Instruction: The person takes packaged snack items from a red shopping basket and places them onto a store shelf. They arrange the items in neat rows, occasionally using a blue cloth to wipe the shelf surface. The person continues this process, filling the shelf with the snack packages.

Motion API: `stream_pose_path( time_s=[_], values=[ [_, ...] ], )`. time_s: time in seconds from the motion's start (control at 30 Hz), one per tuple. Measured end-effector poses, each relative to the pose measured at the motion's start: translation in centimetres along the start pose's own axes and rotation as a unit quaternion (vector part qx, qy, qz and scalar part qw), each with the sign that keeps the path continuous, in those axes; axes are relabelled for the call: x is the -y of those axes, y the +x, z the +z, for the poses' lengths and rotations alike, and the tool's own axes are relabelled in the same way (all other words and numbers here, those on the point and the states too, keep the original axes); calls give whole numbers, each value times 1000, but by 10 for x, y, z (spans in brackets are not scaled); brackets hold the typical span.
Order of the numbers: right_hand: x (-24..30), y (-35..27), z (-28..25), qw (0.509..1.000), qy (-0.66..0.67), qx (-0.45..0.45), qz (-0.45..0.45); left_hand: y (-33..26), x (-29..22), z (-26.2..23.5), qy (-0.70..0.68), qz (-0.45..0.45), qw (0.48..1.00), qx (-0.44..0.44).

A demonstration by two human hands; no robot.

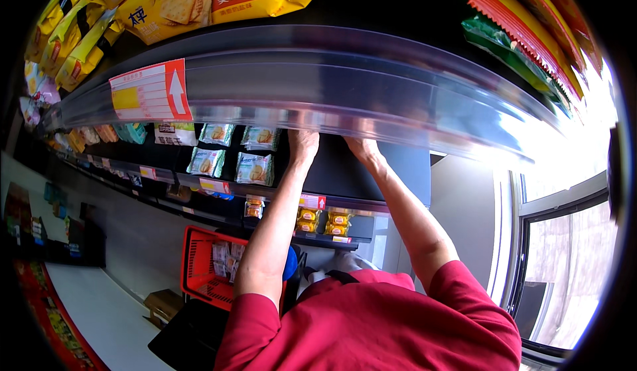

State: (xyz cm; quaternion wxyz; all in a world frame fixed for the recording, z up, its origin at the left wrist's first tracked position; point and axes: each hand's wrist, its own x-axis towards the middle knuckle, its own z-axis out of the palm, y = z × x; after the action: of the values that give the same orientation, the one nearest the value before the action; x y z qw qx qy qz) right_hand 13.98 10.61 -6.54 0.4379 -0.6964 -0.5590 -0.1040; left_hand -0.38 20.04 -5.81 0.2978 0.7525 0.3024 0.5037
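Both my arms reach in under the upper shelf's edge strip [371,86], toward the back of a dark shelf [332,175]. The fingers of my left hand [303,144] and my right hand [362,147] are hidden or blurred behind that clear strip, so what they hold, if anything, does not show. Small pale green and white snack packs, such as this front snack pack [255,169], lie in two rows just left of my left wrist. Around my right wrist the dark shelf surface is bare.
Yellow cracker packages [219,3] fill the shelf above, with green and red bags [514,56] at its right. A price label [151,91] hangs on its edge. Small yellow packs [337,224] sit on a lower shelf. A red basket [192,261] stands below left; a window [564,271] is at right.
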Motion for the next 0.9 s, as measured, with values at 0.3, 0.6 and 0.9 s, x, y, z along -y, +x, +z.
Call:
stream_pose_path(
  time_s=[0.3,0.6,0.9],
  values=[
    [-18,3,15,998,1,14,63,-3,2,6,8,-53,998,32],
    [33,16,-27,981,72,70,163,-12,-19,-5,-1,-65,997,48],
    [49,2,-40,970,156,4,184,-72,-93,-82,-57,-25,998,-19]
  ],
)
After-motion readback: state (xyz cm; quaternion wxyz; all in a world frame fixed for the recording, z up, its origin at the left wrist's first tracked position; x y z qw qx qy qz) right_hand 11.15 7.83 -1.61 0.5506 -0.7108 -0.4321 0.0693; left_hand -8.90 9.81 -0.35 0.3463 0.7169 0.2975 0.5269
